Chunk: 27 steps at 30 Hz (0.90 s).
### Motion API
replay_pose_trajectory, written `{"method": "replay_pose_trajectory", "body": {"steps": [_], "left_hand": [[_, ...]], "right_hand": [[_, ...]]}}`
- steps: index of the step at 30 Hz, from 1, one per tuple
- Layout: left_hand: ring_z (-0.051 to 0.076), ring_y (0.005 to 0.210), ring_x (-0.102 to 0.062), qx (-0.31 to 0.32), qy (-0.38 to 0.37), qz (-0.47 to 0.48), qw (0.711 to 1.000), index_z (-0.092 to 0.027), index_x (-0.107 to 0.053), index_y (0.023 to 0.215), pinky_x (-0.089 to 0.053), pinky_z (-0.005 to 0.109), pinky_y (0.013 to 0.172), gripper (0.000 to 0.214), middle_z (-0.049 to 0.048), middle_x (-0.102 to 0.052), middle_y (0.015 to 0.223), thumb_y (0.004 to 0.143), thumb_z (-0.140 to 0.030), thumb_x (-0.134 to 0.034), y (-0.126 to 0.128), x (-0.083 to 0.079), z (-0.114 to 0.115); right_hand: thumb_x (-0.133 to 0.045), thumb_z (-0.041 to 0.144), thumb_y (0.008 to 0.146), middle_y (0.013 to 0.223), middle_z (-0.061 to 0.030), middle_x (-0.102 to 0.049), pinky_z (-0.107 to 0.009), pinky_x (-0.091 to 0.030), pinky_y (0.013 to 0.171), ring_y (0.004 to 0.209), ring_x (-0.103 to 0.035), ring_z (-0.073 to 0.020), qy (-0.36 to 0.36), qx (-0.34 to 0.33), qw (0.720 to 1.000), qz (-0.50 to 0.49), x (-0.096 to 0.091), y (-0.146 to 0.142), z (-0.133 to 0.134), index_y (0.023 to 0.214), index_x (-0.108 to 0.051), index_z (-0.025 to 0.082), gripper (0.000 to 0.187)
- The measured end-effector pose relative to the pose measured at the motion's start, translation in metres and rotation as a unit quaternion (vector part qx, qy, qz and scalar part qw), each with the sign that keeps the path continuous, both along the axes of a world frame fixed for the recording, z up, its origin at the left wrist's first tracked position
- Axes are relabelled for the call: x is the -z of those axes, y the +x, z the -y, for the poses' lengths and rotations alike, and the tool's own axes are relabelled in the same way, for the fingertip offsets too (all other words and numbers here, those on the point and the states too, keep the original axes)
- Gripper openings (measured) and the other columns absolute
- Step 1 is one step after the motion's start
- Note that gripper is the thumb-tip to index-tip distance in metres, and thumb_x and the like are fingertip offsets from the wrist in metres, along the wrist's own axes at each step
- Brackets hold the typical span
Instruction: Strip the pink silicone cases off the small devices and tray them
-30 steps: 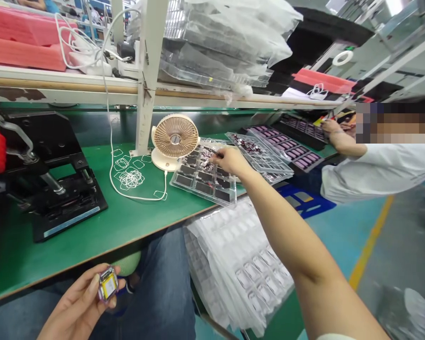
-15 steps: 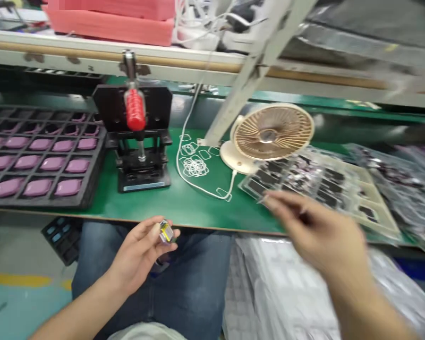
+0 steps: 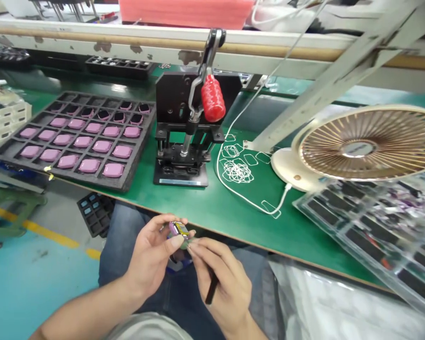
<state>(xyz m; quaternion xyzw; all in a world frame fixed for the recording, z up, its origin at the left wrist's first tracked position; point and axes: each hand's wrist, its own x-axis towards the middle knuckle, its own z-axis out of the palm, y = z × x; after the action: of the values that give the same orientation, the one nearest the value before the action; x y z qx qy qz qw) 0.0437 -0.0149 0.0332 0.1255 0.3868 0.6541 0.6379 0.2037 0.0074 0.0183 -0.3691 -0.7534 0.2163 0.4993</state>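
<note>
My left hand is closed around a small purple smartwatch case, held above my lap at the bench edge. Its open side is turned up and shows yellow and silvery parts inside. My right hand is closed too, its pinched fingertips right beside the case. From under those fingers sticks out the dark end of a slim black tool, perhaps tweezers; its tip is hidden. Whether the right fingertips touch the case, I cannot tell.
A black tray of purple watch cases lies left. A black press with a red handle stands centrally. Thin white frames, a cable, a fan and a clear parts tray are further right.
My right hand has come from the clear parts tray on the right to the watch case in my left hand. The view has swung left.
</note>
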Motion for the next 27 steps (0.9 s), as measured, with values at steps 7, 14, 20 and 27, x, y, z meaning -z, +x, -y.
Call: {"method": "replay_pose_trajectory", "body": {"steps": [7, 14, 20, 27], "left_hand": [[0.030, 0.119, -0.070, -0.018, 0.025, -0.027, 0.999, -0.024, -0.082, 0.098, -0.056, 0.051, 0.110, 0.028, 0.0042, -0.073, 0.113, 0.075, -0.015, -0.095, 0.006, -0.001, -0.002], [0.034, 0.114, -0.071, 0.015, 0.074, -0.098, 0.992, -0.027, -0.087, 0.103, -0.061, 0.049, 0.100, 0.030, 0.0102, -0.072, 0.115, 0.075, -0.026, -0.097, -0.005, 0.014, 0.002], [0.032, 0.108, -0.073, 0.059, 0.052, -0.186, 0.979, -0.026, -0.089, 0.099, -0.064, 0.040, 0.092, 0.028, 0.0126, -0.075, 0.115, 0.073, -0.028, -0.097, -0.013, 0.019, 0.015], [0.042, 0.127, -0.071, 0.233, -0.189, -0.114, 0.947, -0.034, -0.081, 0.123, -0.069, 0.042, 0.091, 0.058, 0.0057, -0.080, 0.132, 0.068, -0.038, -0.098, 0.005, 0.044, 0.025]], "right_hand": [[-0.075, 0.006, 0.092, 0.102, -0.0054, -0.079, -0.034, -0.069, 0.074, 0.087, -0.079, -0.0213, -0.008, -0.004, 1.000, -0.004, 0.001, -0.003, -0.001, 0.116, -0.077, 0.031, 0.034], [-0.081, 0.019, 0.093, 0.126, -0.0105, -0.074, -0.027, -0.064, 0.058, 0.086, -0.078, -0.0199, -0.112, -0.051, 0.992, -0.014, -0.002, 0.007, -0.012, 0.126, -0.071, 0.030, 0.036], [-0.081, 0.024, 0.095, 0.130, -0.0060, -0.077, -0.025, -0.066, 0.072, 0.089, -0.080, -0.0172, -0.181, -0.090, 0.978, -0.053, -0.007, 0.007, 0.001, 0.122, -0.068, 0.030, 0.031], [-0.078, 0.047, 0.095, 0.100, -0.0006, -0.083, -0.022, -0.062, 0.082, 0.089, -0.079, -0.0152, -0.207, 0.112, 0.969, 0.077, 0.008, 0.091, 0.064, 0.113, -0.075, 0.027, 0.027]]}}
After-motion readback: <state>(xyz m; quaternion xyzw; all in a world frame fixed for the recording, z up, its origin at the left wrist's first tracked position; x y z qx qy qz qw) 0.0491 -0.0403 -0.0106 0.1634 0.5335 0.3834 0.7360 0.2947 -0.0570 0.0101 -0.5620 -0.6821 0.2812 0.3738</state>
